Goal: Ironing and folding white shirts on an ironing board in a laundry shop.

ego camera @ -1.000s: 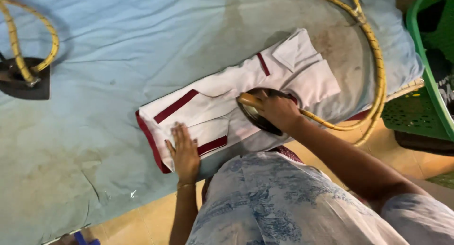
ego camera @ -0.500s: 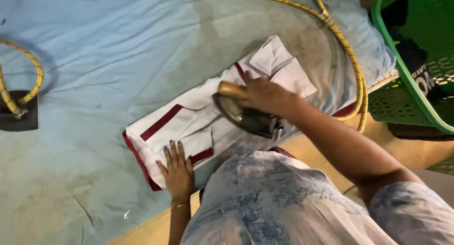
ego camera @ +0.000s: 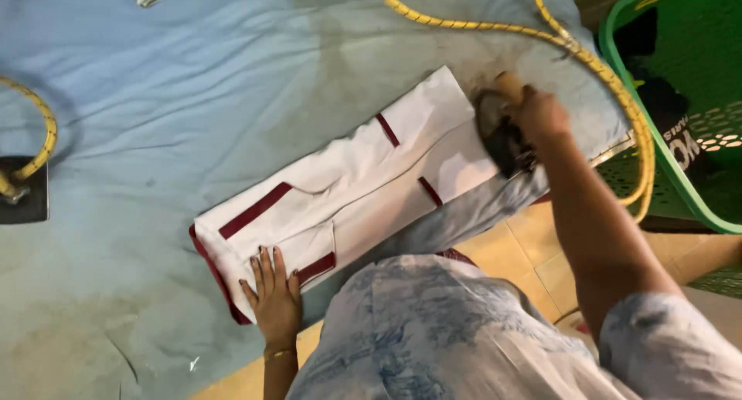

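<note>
the right arm stretches out from the lower right, its right hand (ego camera: 541, 112) clamped over the handle of a dark iron (ego camera: 501, 133) at the far right end of a folded white garment with maroon trim (ego camera: 363, 185). the left hand (ego camera: 274, 299) lies flat, fingers spread apart, pressing the garment's near left end. the garment's long axis runs diagonally, lower left to upper right, across the blue-covered counter (ego camera: 193, 83). a yellow cord (ego camera: 610, 79) loops past the iron.

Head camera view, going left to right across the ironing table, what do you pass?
Dark iron rest → left hand pressing flat on the white garment with maroon trim → right hand gripping the iron → yellow braided cord → green plastic basket.
</note>
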